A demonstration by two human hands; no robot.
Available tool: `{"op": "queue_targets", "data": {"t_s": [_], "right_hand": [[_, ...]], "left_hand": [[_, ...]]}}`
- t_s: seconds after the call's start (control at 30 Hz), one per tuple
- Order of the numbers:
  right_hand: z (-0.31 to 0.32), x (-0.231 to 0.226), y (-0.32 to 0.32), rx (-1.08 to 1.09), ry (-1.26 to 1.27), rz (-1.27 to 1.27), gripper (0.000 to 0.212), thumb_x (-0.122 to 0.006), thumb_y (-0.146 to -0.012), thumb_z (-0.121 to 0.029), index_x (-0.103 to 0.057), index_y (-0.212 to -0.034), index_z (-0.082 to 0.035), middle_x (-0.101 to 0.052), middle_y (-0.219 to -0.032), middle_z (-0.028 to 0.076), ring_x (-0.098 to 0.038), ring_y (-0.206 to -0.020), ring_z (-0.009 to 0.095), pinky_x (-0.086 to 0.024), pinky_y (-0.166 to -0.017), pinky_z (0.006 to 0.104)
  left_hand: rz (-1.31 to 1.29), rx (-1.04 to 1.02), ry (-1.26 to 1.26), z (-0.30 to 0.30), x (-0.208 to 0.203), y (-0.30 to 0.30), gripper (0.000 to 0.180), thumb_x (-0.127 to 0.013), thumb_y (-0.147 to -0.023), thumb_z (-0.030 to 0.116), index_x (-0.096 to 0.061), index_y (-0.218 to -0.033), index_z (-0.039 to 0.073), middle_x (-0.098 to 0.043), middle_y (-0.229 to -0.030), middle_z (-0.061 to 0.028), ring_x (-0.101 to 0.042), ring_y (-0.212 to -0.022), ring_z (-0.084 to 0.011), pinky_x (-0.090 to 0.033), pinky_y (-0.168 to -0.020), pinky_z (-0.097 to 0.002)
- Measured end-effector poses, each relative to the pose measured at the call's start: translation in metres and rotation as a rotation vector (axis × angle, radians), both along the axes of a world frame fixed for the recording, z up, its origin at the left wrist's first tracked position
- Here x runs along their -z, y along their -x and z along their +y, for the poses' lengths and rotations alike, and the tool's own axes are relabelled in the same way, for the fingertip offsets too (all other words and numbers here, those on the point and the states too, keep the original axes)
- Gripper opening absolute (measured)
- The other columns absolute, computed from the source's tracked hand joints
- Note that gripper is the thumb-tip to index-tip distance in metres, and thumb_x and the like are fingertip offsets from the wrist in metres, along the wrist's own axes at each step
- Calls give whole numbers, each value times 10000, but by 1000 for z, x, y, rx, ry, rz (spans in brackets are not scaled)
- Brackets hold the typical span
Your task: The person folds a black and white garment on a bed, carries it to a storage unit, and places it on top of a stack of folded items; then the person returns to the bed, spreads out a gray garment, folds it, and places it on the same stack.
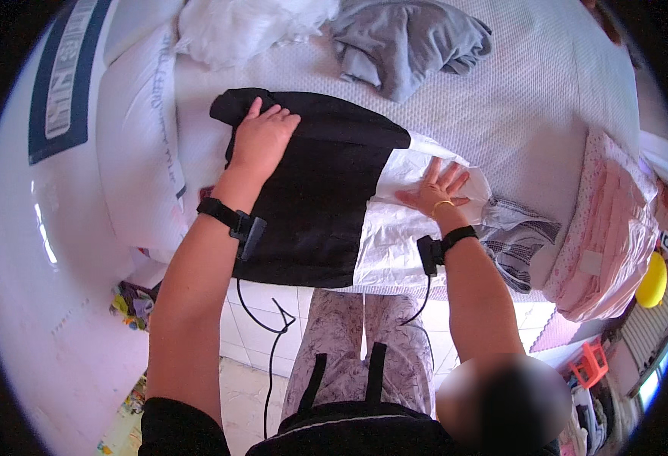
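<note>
A black and white piece of clothing [311,197] lies spread on the bed in front of me, its black part on the left and its creased white part on the right. I cannot tell its exact kind. Near the far left corner, my left hand [265,140] rests on the black cloth, fingers stretched out and slightly apart. My right hand [442,190] lies flat on the white part with its fingers spread wide. Beside my right wrist is a grey and white checked cloth [520,235], partly hidden by the forearm.
On the bed [546,83], a rumpled grey cloth [406,45] and a fluffy white item [246,30] lie at the far side. White pillows [140,144] line the left. A pink folded stack [607,228] stands at the right. Cables hang from both wrist straps.
</note>
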State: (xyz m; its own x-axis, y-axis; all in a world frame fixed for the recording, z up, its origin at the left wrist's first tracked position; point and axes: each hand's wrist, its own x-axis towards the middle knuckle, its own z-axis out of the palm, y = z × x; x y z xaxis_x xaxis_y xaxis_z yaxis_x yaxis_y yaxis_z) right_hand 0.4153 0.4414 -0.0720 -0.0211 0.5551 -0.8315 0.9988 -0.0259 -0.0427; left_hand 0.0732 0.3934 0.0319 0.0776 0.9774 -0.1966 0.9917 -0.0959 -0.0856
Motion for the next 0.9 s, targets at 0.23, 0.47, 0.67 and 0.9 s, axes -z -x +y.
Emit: {"op": "queue_targets", "data": {"t_s": [0.23,0.47,0.67,0.9], "right_hand": [[-28,-5,-111,-304,-434,472,824,-707,-879,-346,-257,-1569,-317,-107,-1659,123,-99,-1528,343,-148,-1129,726],[-55,-26,-176,-312,-349,92,669,-582,-965,-342,-290,-1557,-234,-215,-1648,14,-169,-1526,268,-175,-1137,715],[-58,-14,-175,-141,-388,111,506,-508,-995,-295,-412,-1479,-183,-322,-1608,17,-221,-1513,237,-180,-1131,725],[-84,11,-217,72,-402,94,535,-416,-961,-286,-411,-1481,-164,-394,-1563,80,-363,-1442,318,-211,-1110,713]], "left_hand": [[-3,-44,-4,-89,-22,-15,443,-494,-919,61,-577,-1349,125,-610,-1354,-128,-564,-1281,-252,-334,-1148,-485],[-52,-8,76,-189,-29,-39,500,-507,-919,56,-525,-1414,132,-563,-1401,-165,-537,-1310,-275,-347,-1145,-470],[-56,-44,81,-243,-10,-57,494,-489,-933,113,-516,-1425,144,-549,-1418,-174,-558,-1291,-280,-370,-1130,-451],[-97,-82,139,-300,22,-78,526,-511,-913,123,-509,-1436,174,-528,-1430,-202,-548,-1298,-309,-379,-1124,-459]]}}
